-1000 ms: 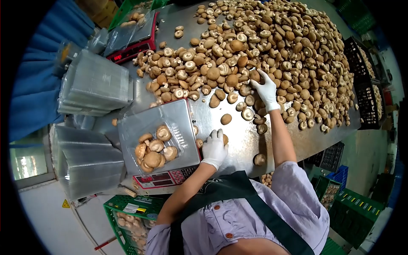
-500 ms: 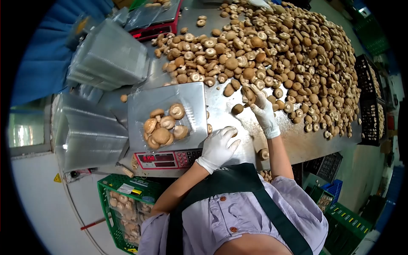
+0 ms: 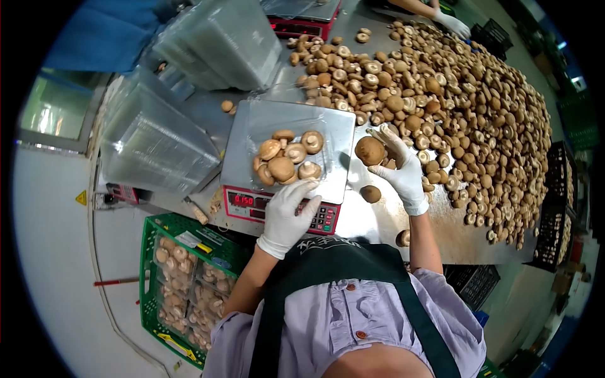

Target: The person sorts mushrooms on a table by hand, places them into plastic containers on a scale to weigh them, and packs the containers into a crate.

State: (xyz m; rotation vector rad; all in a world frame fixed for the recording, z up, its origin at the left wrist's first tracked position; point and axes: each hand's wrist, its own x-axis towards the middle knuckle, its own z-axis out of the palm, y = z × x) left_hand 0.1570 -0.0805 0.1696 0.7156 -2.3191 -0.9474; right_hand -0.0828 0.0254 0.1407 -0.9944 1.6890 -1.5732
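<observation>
My right hand [image 3: 406,179], in a white glove, is closed around shiitake mushrooms; a large brown cap [image 3: 370,151] shows at its fingertips, with part of another below. My left hand [image 3: 287,219], also gloved, reaches over the front of the scale [image 3: 340,142]. Its fingers are stretched out at the near edge of a clear plastic tray [image 3: 324,165], thumb apart. Several shiitake mushrooms [image 3: 282,168] lie in that tray on the scale's metal plate. The red display [image 3: 244,200] appears to read 0.150. A loose mushroom [image 3: 370,194] lies below my right hand.
A large heap of mushrooms [image 3: 466,120] covers the table's back and right. Stacked clear trays [image 3: 157,142] stand left of the scale. A green crate [image 3: 148,271] holds packed mushrooms below. Another person's gloved hand [image 3: 452,24] is at the far side, near dark crates [image 3: 495,38].
My left hand has moved left from the table to the tray's front edge. My right hand has drawn back from the heap with mushrooms. The view has shifted, and another person's hand has appeared.
</observation>
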